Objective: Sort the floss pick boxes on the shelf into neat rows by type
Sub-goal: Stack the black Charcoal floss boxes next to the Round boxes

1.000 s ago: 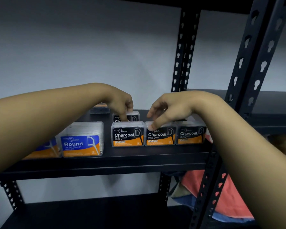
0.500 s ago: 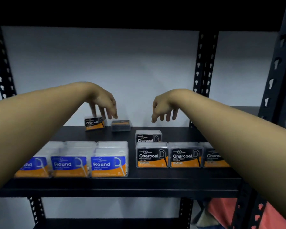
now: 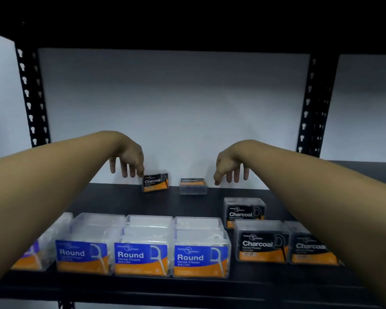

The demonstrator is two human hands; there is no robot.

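Black shelf (image 3: 125,201) has bare room mid-depth. Four Round boxes (image 3: 143,257) line the near edge left, three Charcoal boxes (image 3: 262,244) near right, two loose Charcoal boxes (image 3: 155,182) far back. Left hand (image 3: 129,160) and right hand (image 3: 231,167) hover there, fingers spread, drooping, holding nothing.

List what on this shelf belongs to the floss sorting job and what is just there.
Job:
- Round boxes, front row
- Charcoal boxes, front right
- upright Charcoal box at the back
- flat Charcoal box at the back
- left hand, right hand

Just there:
- shelf
- uprights
- wall
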